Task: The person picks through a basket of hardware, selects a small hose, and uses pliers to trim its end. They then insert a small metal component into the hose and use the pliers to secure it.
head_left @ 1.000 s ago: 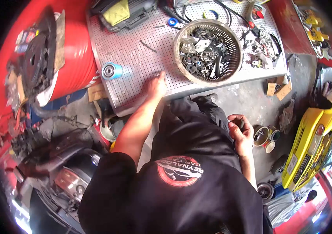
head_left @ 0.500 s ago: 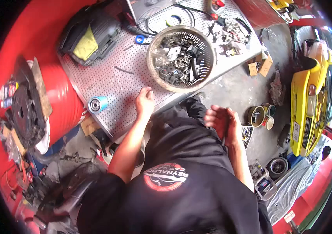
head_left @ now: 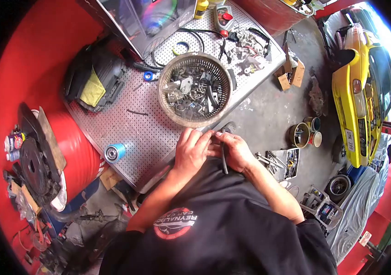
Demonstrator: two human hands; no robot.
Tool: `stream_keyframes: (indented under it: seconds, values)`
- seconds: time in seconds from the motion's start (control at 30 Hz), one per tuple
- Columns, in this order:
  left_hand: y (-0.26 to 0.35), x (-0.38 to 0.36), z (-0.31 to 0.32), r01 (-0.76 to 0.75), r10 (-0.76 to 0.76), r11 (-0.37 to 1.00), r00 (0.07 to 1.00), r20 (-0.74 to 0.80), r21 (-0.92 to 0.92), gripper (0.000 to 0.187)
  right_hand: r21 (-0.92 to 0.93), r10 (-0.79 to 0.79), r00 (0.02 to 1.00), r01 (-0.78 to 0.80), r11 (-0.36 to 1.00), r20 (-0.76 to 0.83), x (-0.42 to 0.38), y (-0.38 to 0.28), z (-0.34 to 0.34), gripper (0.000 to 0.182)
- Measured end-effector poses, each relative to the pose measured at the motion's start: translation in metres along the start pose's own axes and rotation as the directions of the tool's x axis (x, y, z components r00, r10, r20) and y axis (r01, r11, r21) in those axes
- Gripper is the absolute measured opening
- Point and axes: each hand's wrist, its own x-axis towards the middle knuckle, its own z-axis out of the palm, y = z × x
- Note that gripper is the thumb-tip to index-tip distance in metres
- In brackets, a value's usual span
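Both hands meet in front of the body, at the near edge of the perforated metal table [head_left: 108,121]. My right hand [head_left: 234,153] is closed on a thin black strip [head_left: 224,160] that hangs down from its fingers. My left hand [head_left: 191,151] is closed, its fingertips touching those of the right near the strip's top; what they pinch is too small to make out. Just beyond the hands stands a round basket [head_left: 163,98] holding metal clips and small black parts.
A blue oil filter [head_left: 114,152] stands at the table's near left. Further back are a black plastic housing [head_left: 108,80] with a yellow cloth [head_left: 93,89], a blue ring [head_left: 147,76] and a clear-fronted box [head_left: 140,27]. Cans [head_left: 300,135] and a tool tray [head_left: 291,162] lie on the floor at right.
Both hands have come together, the left moving right and the right moving left. The black strip now shows clearly below the right hand. The camera view has shifted, showing more of the table's back.
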Motion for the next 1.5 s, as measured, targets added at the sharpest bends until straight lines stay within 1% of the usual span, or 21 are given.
stream_keyframes:
  seconds: [0.07,0.3,0.4,0.43,0.53,0.6,0.63,0.73,0.87,1.0,1.07,1.13,1.2,1.23,1.27,1.3,1.33,1.37,1.43,1.47,1.5]
  values:
    - [-0.001,0.001,0.002,0.017,-0.016,1.0,0.999,0.03,-0.002,0.028,0.052,-0.037,0.999,0.038,0.998,-0.015,0.0,-0.001,0.002,0.027]
    - [0.008,0.029,0.027,0.012,-0.001,0.992,0.996,0.086,-0.124,0.03,-0.211,-0.148,0.958,0.096,0.973,-0.244,0.01,-0.023,-0.033,0.02]
    - [0.005,0.039,0.039,0.026,-0.03,0.987,0.999,-0.026,-0.159,0.03,-0.348,-0.274,0.902,0.152,0.925,-0.335,0.027,-0.054,-0.049,0.019]
    - [0.01,0.044,0.042,0.106,-0.127,0.97,0.988,-0.084,-0.219,0.026,-0.443,-0.331,0.866,0.147,0.884,-0.375,0.043,-0.063,-0.066,0.016]
    - [-0.001,0.047,0.054,0.177,-0.193,0.97,0.978,-0.08,-0.169,0.021,-0.608,-0.415,0.832,0.121,0.785,-0.369,0.1,-0.096,-0.135,0.017]
    - [0.002,0.058,0.059,0.236,-0.241,0.968,0.969,-0.055,-0.082,0.016,-0.753,-0.493,0.81,0.101,0.651,-0.317,0.134,-0.121,-0.16,0.018]
    - [0.002,0.063,0.063,0.262,-0.264,0.964,0.963,-0.052,-0.049,0.016,-0.909,-0.596,0.774,0.064,0.412,-0.215,0.154,-0.132,-0.176,0.02]
    - [0.012,0.086,0.082,0.344,-0.339,0.939,0.935,-0.107,0.026,0.017,-0.939,-0.558,0.816,0.063,0.339,-0.147,0.204,-0.163,-0.208,0.022]
    - [0.04,0.125,0.121,0.512,-0.497,0.856,0.853,-0.162,0.069,0.016,-0.994,-0.581,0.807,0.073,-0.081,0.107,0.258,-0.194,-0.226,0.022]
    - [0.067,0.158,0.152,0.547,-0.536,0.831,0.836,-0.119,0.102,0.018,-0.972,-0.452,0.861,0.198,-0.125,0.233,0.286,-0.203,-0.237,0.024]
    - [0.076,0.166,0.161,0.581,-0.578,0.806,0.814,-0.063,0.116,0.018,-0.943,-0.487,0.809,0.26,-0.207,0.33,0.29,-0.201,-0.238,0.026]
    - [0.08,0.168,0.166,0.59,-0.585,0.792,0.807,-0.079,0.157,0.017,-0.923,-0.534,0.753,0.308,-0.229,0.384,0.3,-0.191,-0.245,0.022]
    - [0.084,0.174,0.166,0.637,-0.652,0.738,0.758,-0.006,0.222,0.015,-0.958,-0.263,0.927,0.226,-0.176,0.267,0.301,-0.187,-0.25,0.027]
    - [0.086,0.179,0.166,0.648,-0.657,0.739,0.754,-0.017,0.184,0.015,-0.958,-0.306,0.933,0.105,-0.267,0.188,0.305,-0.176,-0.25,0.032]
    - [0.089,0.175,0.165,0.652,-0.669,0.718,0.743,-0.017,0.241,0.016,-0.953,-0.233,0.953,0.124,-0.278,0.192,0.291,-0.19,-0.238,0.036]
    - [0.074,0.153,0.171,0.722,-0.725,0.677,0.687,-0.041,0.14,0.015,-0.934,-0.413,0.855,0.199,-0.296,0.313,0.298,-0.172,-0.247,0.04]
    - [0.064,0.138,0.168,0.832,-0.833,0.55,0.553,-0.023,0.072,0.013,-0.933,-0.419,0.837,0.275,-0.234,0.352,0.299,-0.166,-0.252,0.044]
    - [0.055,0.136,0.162,0.777,-0.79,0.61,0.612,0.042,0.154,0.014,-0.953,-0.403,0.864,0.268,-0.14,0.302,0.29,-0.17,-0.246,0.039]
    - [0.052,0.134,0.155,0.713,-0.72,0.691,0.667,0.193,0.116,0.015,-0.972,-0.365,0.909,0.231,0.048,0.199,0.266,-0.178,-0.232,0.03]
    - [0.046,0.134,0.149,0.681,-0.683,0.725,0.694,0.227,0.101,0.016,-0.955,-0.466,0.85,0.295,0.03,0.248,0.249,-0.18,-0.223,0.029]
    - [0.036,0.134,0.147,0.642,-0.64,0.762,0.724,0.258,0.089,0.016,-0.953,-0.505,0.846,0.272,0.132,0.172,0.234,-0.182,-0.216,0.029]
